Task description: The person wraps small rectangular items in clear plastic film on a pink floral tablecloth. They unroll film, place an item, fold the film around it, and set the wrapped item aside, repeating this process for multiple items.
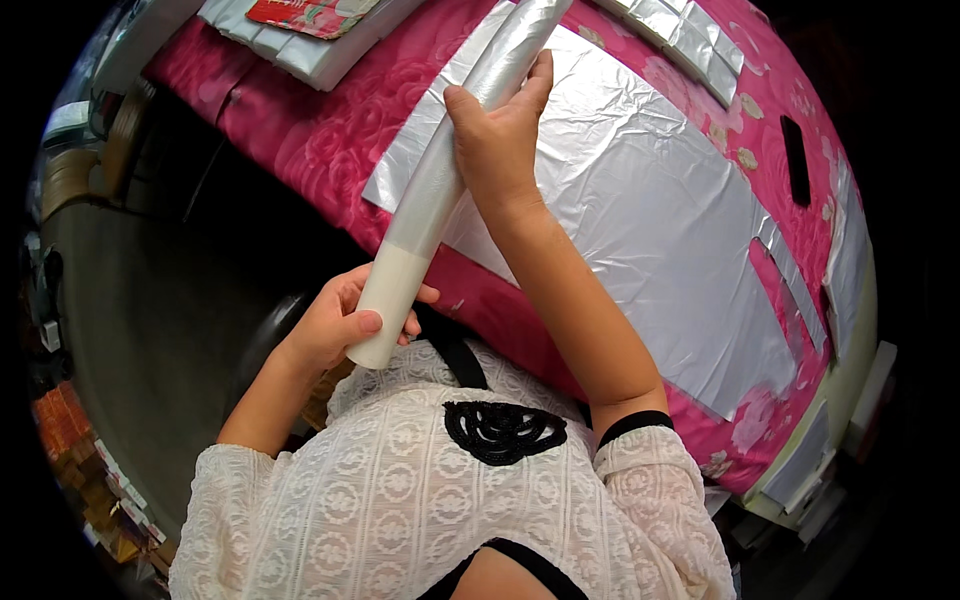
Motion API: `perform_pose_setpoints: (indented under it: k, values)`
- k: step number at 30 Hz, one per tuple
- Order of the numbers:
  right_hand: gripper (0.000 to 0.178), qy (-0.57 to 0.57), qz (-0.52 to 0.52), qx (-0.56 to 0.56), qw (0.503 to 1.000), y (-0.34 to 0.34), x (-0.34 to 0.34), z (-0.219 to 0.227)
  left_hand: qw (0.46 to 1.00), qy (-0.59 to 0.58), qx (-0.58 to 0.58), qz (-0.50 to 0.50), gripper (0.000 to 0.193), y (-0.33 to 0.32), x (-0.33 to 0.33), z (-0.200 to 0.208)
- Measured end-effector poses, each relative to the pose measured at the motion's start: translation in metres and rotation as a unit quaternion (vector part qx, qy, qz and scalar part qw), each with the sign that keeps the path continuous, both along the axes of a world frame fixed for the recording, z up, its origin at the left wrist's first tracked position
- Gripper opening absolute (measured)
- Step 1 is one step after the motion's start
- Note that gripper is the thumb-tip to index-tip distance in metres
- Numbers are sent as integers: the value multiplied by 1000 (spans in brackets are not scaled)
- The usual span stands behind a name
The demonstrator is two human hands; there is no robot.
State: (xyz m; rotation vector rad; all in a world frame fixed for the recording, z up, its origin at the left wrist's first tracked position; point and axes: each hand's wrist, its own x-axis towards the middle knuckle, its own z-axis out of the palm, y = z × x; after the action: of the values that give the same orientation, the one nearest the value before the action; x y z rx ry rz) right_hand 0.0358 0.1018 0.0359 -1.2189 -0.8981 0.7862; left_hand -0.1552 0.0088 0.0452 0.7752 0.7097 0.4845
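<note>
A long roll of shiny, see-through film [425,200], its near end plain cream-white, slants from in front of my body up to the far edge of the view. My left hand [350,315] is closed round the near end, thumb on top and fingertips showing on the other side. Farther up, my right hand [502,145] grips the roll from its right side, thumb on the near-left face. Under the roll and my right forearm, a large wrinkled silver sheet [640,200] lies flat. The roll's far tip is cut off by the view.
A pink rose-patterned cloth [310,150] covers the table. White packs [320,65] with a red printed piece [310,14] stand far left; folded silver sheets [690,45] lie far right. A black flat object [795,160] rests on the right. A chair [120,150] stands left.
</note>
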Motion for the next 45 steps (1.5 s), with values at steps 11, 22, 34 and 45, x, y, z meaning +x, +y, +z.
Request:
perform_pose_setpoints:
  k: [11,22,34,45]
  values:
    - [56,289,83,5,954,-44,75,39,972,111,149,-141,64,7,66,15]
    - [58,352,32,-3,936,-105,91,22,979,15,-25,-201,68,0,98,9]
    - [57,268,-86,-60,958,-109,199,-28,943,170,-29,-285,60,-6,59,-10]
    - [27,-12,-7,-204,979,-130,235,-16,935,220,-29,-278,42,-13,43,-12]
